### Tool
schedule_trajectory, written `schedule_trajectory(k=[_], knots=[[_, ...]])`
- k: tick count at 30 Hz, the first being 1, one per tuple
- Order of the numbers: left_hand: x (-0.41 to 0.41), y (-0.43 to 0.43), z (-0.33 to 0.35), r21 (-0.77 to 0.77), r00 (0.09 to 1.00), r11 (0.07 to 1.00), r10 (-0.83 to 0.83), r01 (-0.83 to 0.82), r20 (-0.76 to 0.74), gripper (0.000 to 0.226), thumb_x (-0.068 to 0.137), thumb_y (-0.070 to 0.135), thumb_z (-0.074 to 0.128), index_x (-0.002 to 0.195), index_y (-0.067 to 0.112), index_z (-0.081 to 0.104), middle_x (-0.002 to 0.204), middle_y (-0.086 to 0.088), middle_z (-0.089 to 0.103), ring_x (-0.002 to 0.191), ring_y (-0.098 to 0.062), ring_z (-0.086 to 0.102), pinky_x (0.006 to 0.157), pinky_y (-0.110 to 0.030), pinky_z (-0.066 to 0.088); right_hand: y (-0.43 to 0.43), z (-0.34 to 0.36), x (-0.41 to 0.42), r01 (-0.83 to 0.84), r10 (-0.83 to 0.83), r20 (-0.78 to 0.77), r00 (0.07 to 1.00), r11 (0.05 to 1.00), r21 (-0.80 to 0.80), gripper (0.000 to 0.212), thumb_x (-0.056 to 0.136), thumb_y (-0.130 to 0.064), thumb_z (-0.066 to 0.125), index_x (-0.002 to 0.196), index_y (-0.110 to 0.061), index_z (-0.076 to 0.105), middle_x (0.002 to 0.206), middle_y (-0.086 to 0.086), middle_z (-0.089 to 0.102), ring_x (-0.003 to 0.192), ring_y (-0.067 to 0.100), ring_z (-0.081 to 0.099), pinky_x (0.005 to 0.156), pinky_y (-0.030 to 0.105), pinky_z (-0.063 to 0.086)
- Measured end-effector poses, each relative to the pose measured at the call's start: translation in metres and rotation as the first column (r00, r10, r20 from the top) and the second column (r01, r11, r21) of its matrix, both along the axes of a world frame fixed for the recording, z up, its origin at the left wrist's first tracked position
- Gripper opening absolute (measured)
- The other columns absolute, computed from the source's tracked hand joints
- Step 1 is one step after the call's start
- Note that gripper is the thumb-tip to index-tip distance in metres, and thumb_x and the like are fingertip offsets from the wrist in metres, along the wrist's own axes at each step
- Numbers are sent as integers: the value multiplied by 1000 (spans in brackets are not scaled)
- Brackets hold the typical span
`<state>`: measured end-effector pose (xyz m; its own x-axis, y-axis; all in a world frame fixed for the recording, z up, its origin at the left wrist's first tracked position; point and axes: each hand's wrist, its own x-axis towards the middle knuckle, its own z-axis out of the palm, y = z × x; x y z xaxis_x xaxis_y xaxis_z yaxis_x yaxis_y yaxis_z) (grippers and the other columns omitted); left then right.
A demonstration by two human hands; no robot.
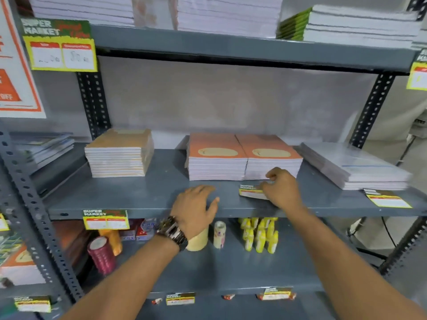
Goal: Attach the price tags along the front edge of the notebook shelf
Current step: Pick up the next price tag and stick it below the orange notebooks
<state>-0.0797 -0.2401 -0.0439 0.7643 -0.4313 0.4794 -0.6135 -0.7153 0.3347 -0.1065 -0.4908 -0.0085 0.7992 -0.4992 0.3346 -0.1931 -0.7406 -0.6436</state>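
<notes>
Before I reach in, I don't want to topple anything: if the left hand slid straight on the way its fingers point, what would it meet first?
Probably the orange notebook stack: the left hand points up-right across bare shelf.

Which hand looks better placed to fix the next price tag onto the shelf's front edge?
The right hand: it already grips a loose price tag lying on the shelf before the orange notebooks. The left hand rests empty, flat near the edge.
</notes>
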Motion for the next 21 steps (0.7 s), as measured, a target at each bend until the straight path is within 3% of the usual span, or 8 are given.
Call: schedule_trajectory(k=[3, 6, 10, 12, 15, 18, 19, 21], knots=[[18, -57, 20, 3, 951, 1000, 8, -7, -309, 52, 86, 52, 47, 127, 21, 54, 129, -7, 62, 114, -29, 58, 94, -40, 50, -36, 2, 5, -71, 61, -281, 958, 997, -25, 52, 74, -48, 75, 111, -15, 61, 115, 7, 64, 101, 25, 59, 79, 30, 44], [35, -100, 29, 44, 886, 999, 49, -32, -461, 54, 82, 51, 53, 128, 23, 52, 133, -5, 59, 115, -28, 56, 93, -35, 47, -46, 2, 12, -221, 180, -364, 914, 972, -73, 57, 70, -49, 77, 114, -16, 62, 117, 6, 65, 105, 24, 60, 84, 32, 48], [47, -133, 28, -64, 837, 992, 53, -105, -544, 64, 72, 49, 67, 127, 23, 51, 129, -6, 60, 115, -26, 56, 97, -37, 47, -52, 4, 22, -322, 351, -287, 891, 936, 145, 43, 53, -38, 89, 79, -8, 73, 78, 4, 69, 73, 18, 63, 68, 35, 51], [50, -142, 26, -196, 794, 967, 7, -159, -608, 72, 71, 38, 77, 132, 17, 46, 126, -7, 58, 114, -27, 56, 98, -37, 46, -58, 3, 24, -348, 419, -174, 891, 877, 330, 42, 50, -27, 92, 79, -3, 75, 76, 5, 70, 71, 16, 62, 71, 37, 54], [47, -142, 28, -397, 746, 897, -129, -192, -653, 74, 71, 23, 82, 133, 11, 43, 123, -11, 59, 107, -25, 59, 93, -35, 49, -59, 6, 13, -417, 513, -37, 858, 735, 534, 26, 64, -11, 88, 87, -7, 77, 83, 4, 74, 79, 14, 64, 76, 27, 51], [24, -131, 32, -477, 778, 873, -225, -107, -587, 35, 80, 13, 76, 110, 7, 61, 92, -8, 67, 81, -20, 60, 63, -18, 49, -61, 5, -4, -481, 566, 7, 824, 694, 536, 10, 74, -10, 82, 82, -13, 76, 75, -2, 70, 72, 9, 61, 68, 22, 49], [14, -126, 31, -469, 798, 879, -223, -84, -561, 25, 81, 14, 75, 102, 6, 64, 81, -7, 65, 73, -18, 57, 57, -19, 48, -60, 4, -12, -495, 571, 1, 821, 711, 500, 8, 76, -11, 81, 81, -15, 75, 70, -4, 67, 67, 7, 57, 64, 21, 46], [-2, -115, 23, -431, 857, 901, -178, -56, -483, 17, 80, 18, 76, 90, 8, 67, 74, -14, 65, 66, -19, 56, 61, -34, 48, -56, -3, -26, -514, 567, -14, 824, 756, 404, 6, 78, -14, 79, 82, -17, 75, 66, -8, 63, 62, 5, 53, 60, 22, 43]])
